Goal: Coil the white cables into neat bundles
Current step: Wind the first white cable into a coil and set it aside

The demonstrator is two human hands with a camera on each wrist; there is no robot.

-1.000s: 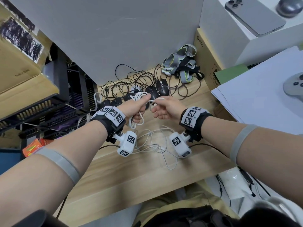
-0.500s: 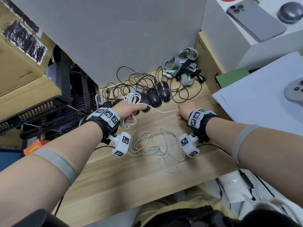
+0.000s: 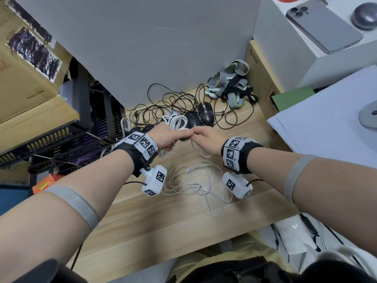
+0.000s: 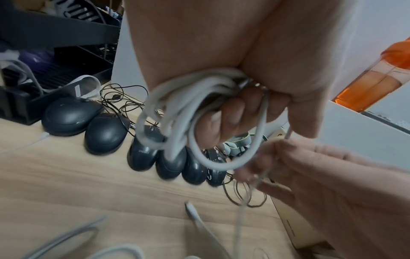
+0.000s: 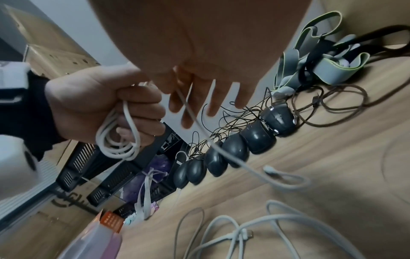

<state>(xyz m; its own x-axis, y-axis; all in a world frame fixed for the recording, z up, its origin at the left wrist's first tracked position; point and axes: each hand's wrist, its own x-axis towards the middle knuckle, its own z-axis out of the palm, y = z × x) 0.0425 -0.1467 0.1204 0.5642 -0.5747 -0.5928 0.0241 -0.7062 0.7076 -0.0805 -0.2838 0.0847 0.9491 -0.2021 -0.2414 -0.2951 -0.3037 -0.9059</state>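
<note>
On your wooden desk (image 3: 142,231) a row of dark mice (image 3: 201,117) lies side by side near the grey back panel (image 3: 163,48), their thin dark cords (image 3: 169,105) tangled behind them. Right of the mice you have a heap of grey straps (image 3: 230,82) edged in green, beside a cardboard box (image 3: 259,78). A white box (image 3: 285,48) above it carries a phone (image 3: 322,27) lying face down and a grey dome-shaped object (image 3: 366,15). White paper sheets (image 3: 326,127) lie at your right. At your left stand black slotted trays (image 3: 61,135) and a cardboard carton (image 3: 24,88) bearing a scribbled-over label.
</note>
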